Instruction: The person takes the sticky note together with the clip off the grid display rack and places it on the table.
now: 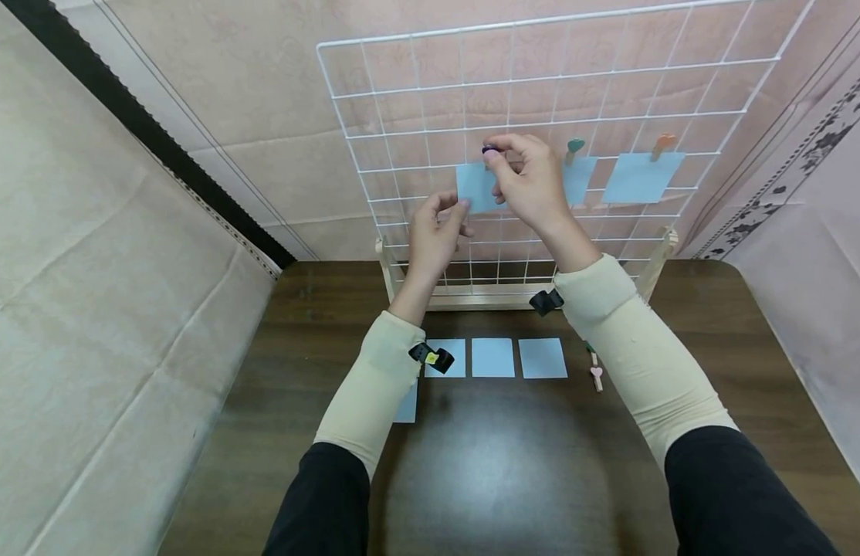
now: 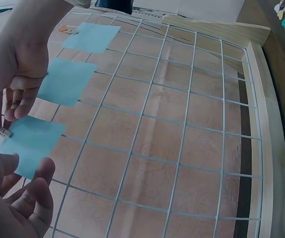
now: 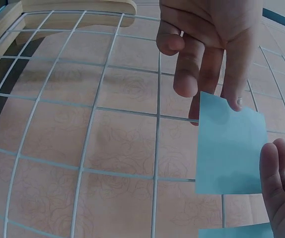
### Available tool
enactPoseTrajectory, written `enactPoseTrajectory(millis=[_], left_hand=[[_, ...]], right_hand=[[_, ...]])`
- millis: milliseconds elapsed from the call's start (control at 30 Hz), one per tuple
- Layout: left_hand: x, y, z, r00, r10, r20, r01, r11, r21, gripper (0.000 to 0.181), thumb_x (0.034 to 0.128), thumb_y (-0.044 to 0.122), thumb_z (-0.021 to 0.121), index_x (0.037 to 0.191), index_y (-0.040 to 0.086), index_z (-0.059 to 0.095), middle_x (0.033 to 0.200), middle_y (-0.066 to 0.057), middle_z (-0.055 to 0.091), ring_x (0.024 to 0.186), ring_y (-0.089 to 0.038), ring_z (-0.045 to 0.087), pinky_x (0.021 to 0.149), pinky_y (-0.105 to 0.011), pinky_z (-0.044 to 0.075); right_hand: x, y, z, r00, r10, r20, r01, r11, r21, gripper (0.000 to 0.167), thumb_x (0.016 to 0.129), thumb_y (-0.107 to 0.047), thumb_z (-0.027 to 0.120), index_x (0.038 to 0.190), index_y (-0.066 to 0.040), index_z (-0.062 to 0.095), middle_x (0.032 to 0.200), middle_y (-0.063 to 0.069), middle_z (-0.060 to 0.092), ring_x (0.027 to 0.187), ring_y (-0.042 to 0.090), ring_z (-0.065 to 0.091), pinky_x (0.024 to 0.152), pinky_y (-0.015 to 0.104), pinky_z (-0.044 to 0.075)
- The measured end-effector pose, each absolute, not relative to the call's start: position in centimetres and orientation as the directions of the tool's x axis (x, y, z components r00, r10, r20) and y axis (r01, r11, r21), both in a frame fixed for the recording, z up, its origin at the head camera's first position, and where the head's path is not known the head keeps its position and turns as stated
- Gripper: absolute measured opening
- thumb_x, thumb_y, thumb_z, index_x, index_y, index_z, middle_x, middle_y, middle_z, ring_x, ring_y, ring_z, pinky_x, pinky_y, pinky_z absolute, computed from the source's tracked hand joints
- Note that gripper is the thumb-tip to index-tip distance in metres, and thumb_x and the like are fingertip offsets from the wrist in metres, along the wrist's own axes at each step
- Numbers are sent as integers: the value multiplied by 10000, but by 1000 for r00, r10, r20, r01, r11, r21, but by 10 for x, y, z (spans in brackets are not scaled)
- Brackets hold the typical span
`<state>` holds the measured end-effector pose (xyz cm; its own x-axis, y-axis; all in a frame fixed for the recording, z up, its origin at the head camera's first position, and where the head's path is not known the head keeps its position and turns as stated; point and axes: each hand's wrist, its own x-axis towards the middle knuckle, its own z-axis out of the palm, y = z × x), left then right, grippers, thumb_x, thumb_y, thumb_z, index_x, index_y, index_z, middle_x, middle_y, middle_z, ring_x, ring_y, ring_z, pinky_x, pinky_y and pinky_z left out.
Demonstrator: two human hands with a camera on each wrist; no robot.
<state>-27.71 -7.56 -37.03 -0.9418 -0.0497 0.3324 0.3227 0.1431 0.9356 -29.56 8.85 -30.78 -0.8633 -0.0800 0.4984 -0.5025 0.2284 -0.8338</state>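
Fingers of the right hand (image 1: 534, 179) pinched a dark-topped clothespin (image 2: 3, 132), its length pointing down at the top edge of a blue paper square (image 1: 475, 188), near side of the wire grid (image 1: 509, 82); the left hand (image 1: 433, 235) pinched the square's left edge.

Brown table (image 1: 485, 479): 3 blue squares (image 1: 492, 358) in row, 1 part-hidden square (image 1: 406, 405), clips (image 1: 597, 373), wooden stand (image 1: 485, 302).

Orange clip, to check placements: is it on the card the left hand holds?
No, the orange clip is on the rightmost card; the left hand pinches another.
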Motion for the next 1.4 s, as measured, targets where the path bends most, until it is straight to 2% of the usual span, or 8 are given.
enactPoseTrajectory(millis=[233, 367, 500, 700, 833, 967, 1200, 1400], left_hand=[[-280, -79, -368, -939, -56, 339, 327, 158, 932, 218, 1079, 145, 621, 1195, -31, 678, 1158, -132, 731, 667, -151, 714, 503, -270, 525], [-281, -79, -367, -937, -49, 346, 334, 160, 929, 199, 1086, 138, 606, 1174, -31, 663, 1146, -136, 734, 681, -207, 733, 499, -285, 528], [-280, -78, -367, -939, -48, 340, 329, 158, 931, 195, 1090, 136, 598, 1170, -33, 653, 1150, -141, 732, 707, -282, 745, 487, -229, 509], [-278, -79, -368, -934, -51, 355, 343, 157, 926, 208, 1100, 132, 574, 1180, -52, 631, 1185, -179, 721, 775, -421, 743, 482, -202, 497], [-276, -80, -368, -933, -52, 356, 345, 152, 926, 199, 1101, 121, 567, 1170, -58, 622, 1215, -201, 714, 783, -439, 740, 480, -203, 497], [-275, -81, -369, -933, -48, 356, 347, 142, 927, 200, 1102, 128, 569, 1170, -54, 619, 1217, -202, 711, 752, -383, 743, 483, -206, 497], [-272, -86, -370, -936, -51, 348, 339, 128, 932, 205, 1104, 134, 564, 1180, -50, 615, 1241, -193, 689, 667, -183, 726, 489, -213, 502], [-270, -90, -372, -938, -72, 339, 330, 120, 936, 207, 1101, 136, 566, 1181, -49, 613, 1277, -206, 676, 655, -134, 713, 479, -199, 493]], right_hand=[[-295, 87, -306, -861, -79, 502, -506, 222, -833, 276, 1070, -137, 630, 1249, 54, 716, 1084, 38, 572, 557, 98, 597, 570, 207, 551], [-294, 86, -305, -851, -73, 520, -523, 213, -825, 247, 1066, -116, 631, 1215, 55, 730, 1075, 49, 578, 561, 107, 602, 533, 206, 537], [-294, 85, -305, -851, -65, 521, -522, 205, -828, 222, 1060, -96, 633, 1180, 58, 738, 1077, 65, 598, 562, 105, 601, 501, 197, 519], [-293, 84, -304, -851, -61, 522, -523, 195, -830, 229, 1063, -106, 636, 1194, 53, 735, 1067, 109, 674, 553, 110, 614, 519, 209, 532], [-293, 86, -303, -860, -51, 508, -508, 179, -842, 230, 1063, -111, 637, 1207, 41, 734, 1054, 177, 719, 544, 109, 616, 524, 212, 535], [-293, 87, -302, -866, -47, 498, -498, 165, -851, 235, 1066, -115, 632, 1219, 35, 729, 1095, 204, 717, 547, 104, 622, 521, 207, 534], [-291, 87, -302, -863, -36, 504, -503, 150, -851, 255, 1075, -112, 613, 1261, 33, 709, 1101, 196, 705, 556, 92, 626, 515, 211, 533], [-287, 88, -304, -870, -26, 493, -492, 109, -863, 253, 1071, -108, 617, 1256, 43, 703, 1038, 183, 699, 559, 97, 618, 514, 207, 531]])
